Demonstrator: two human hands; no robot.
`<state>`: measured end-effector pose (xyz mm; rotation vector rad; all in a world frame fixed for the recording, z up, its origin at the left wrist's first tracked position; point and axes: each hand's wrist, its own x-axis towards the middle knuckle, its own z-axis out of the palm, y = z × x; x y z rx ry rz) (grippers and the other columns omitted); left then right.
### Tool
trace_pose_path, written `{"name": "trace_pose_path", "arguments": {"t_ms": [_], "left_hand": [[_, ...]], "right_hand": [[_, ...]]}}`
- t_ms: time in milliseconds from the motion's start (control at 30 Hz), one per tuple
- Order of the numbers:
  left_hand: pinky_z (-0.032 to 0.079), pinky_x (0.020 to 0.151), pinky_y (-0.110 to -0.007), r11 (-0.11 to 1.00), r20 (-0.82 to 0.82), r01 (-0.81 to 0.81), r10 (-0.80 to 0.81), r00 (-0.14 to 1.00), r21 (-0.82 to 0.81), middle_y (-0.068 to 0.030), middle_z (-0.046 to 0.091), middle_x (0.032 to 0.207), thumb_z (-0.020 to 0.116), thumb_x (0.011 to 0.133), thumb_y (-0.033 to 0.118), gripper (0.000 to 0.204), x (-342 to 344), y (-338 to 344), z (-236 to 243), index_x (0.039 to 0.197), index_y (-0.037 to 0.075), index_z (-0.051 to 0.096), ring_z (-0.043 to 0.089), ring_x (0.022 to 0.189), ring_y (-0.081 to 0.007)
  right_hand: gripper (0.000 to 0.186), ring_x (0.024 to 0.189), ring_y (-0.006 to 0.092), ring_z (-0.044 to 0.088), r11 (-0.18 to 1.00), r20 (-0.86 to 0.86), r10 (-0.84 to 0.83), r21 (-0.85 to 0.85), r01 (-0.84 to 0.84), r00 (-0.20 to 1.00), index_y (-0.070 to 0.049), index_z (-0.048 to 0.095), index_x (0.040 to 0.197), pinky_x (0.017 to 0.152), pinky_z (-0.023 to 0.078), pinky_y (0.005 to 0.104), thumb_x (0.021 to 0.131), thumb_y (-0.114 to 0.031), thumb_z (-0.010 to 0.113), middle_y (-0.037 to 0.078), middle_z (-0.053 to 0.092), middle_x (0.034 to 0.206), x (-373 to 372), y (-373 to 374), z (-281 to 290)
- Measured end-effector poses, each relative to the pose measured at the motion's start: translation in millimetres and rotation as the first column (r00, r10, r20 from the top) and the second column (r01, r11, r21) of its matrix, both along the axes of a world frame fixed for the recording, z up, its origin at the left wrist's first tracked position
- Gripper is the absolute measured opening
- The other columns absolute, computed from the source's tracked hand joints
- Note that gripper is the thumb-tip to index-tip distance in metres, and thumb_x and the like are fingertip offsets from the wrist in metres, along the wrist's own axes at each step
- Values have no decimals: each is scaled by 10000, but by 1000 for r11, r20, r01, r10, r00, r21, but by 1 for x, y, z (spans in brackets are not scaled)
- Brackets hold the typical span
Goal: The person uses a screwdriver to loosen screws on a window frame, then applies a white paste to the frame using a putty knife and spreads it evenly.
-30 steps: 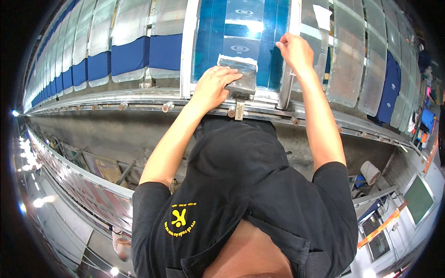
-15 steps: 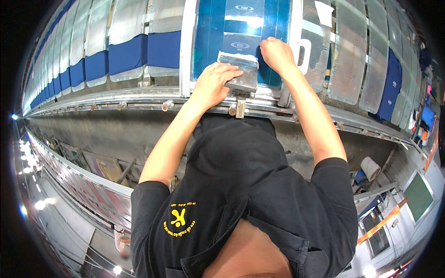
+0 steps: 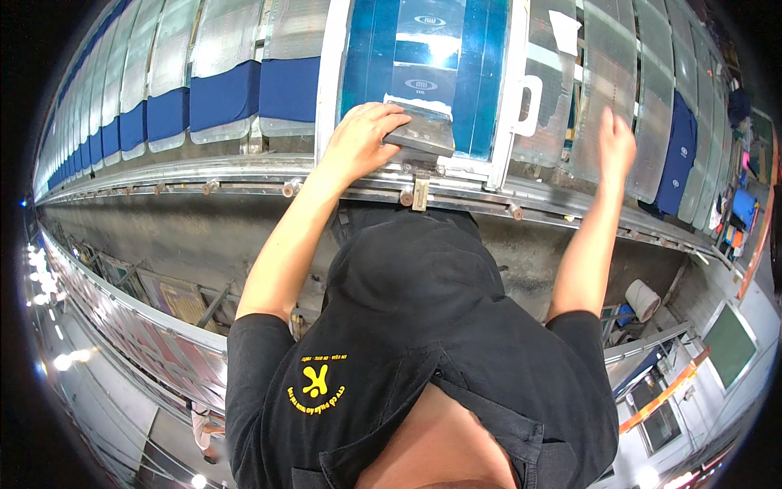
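Observation:
A screen-printing frame with blue mesh and a pale metal border lies before me. On its near part rests a squeegee, a dark grey block with white ink along its far edge. My left hand grips the squeegee's left end, fingers over the top. Off to the right of the frame, my right hand is raised over a clear printing board. Its fingers are loosely curled together, and no object shows in them. Two oval logos show through the mesh beyond the squeegee.
A metal rail with knobs runs along the near side. Boards carrying dark blue cloth pieces line the left; another blue cloth lies at right. A white handle juts from the frame. A white scrap lies beyond it.
My right hand has left the mesh and swung right, past the frame's handle. My left hand has shifted slightly left and away from me; the squeegee now tilts differently.

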<state>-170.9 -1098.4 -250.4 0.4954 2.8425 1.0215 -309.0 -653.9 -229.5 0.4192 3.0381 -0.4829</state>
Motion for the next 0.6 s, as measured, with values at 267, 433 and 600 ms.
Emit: {"name": "trace_pose_path", "arguments": {"t_ms": [267,433,600], "left_hand": [[469,1007,-419,996,-55,-22,18,998,-81,-101,697,1161,744,715,65,451,-10,0,1,1161,66,678,636,1139,-306],[507,926,-425,994,-15,30,-32,999,-106,-92,717,1057,778,701,72,405,-7,-3,-4,1100,90,709,670,1043,-297],[554,751,-417,993,-3,50,-51,999,-104,-102,730,951,784,734,149,320,-49,2,29,1043,90,729,705,842,-323]], "right_hand": [[558,1132,329,611,765,-206,412,-452,-460,888,-20,656,1220,1009,462,445,794,-339,824,171,652,1194,109,-163,36],[420,1113,330,604,601,-336,659,-304,-739,673,-31,635,1183,957,473,450,792,-119,763,135,644,1149,132,-232,-12],[305,926,321,658,557,-370,671,-322,-766,643,-54,668,1080,828,513,438,780,-54,726,100,679,962,76,-221,7]]}}
